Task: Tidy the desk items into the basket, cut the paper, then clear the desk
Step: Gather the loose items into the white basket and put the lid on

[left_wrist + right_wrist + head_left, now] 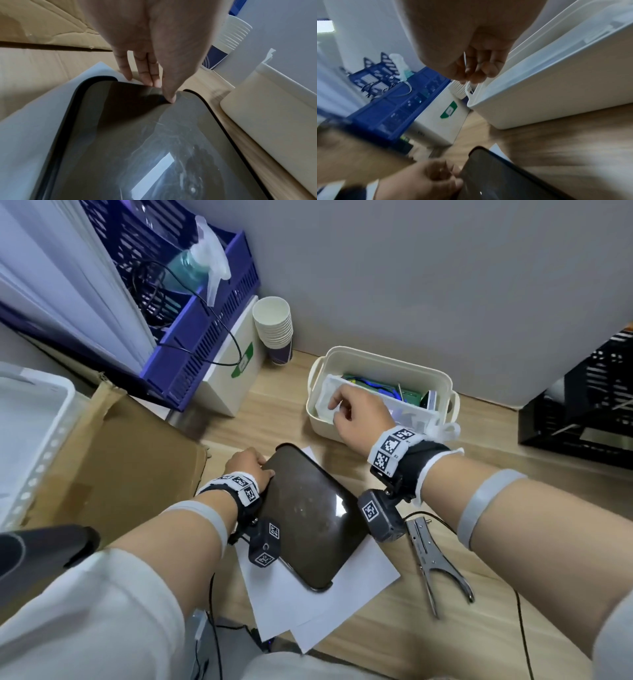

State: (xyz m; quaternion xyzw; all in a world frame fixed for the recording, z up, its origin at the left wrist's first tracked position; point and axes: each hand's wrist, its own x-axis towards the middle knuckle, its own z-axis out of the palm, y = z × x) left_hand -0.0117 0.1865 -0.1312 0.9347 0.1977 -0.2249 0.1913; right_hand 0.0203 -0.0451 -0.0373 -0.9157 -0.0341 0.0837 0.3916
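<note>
A black tablet [310, 517] lies on white paper sheets [322, 607] at the desk's front. My left hand [265, 470] grips its far corner. The left wrist view has the thumb [171, 99] on the glass and the fingers [145, 75] under the edge. The cream basket [387, 361] stands behind, holding a green circuit board [380, 390] and a translucent plastic box [404, 409]. My right hand [337, 409] is over the basket's left end, fingers curled on that box's rim [539, 56]. Metal hole-punch pliers [435, 559] lie right of the paper.
Blue crates [205, 337] with a spray bottle [202, 265] stand back left, beside a white carton [233, 371] and stacked paper cups [274, 330]. Flattened cardboard [113, 467] lies left. A black crate [582, 409] stands at right. Cables run along the front edge.
</note>
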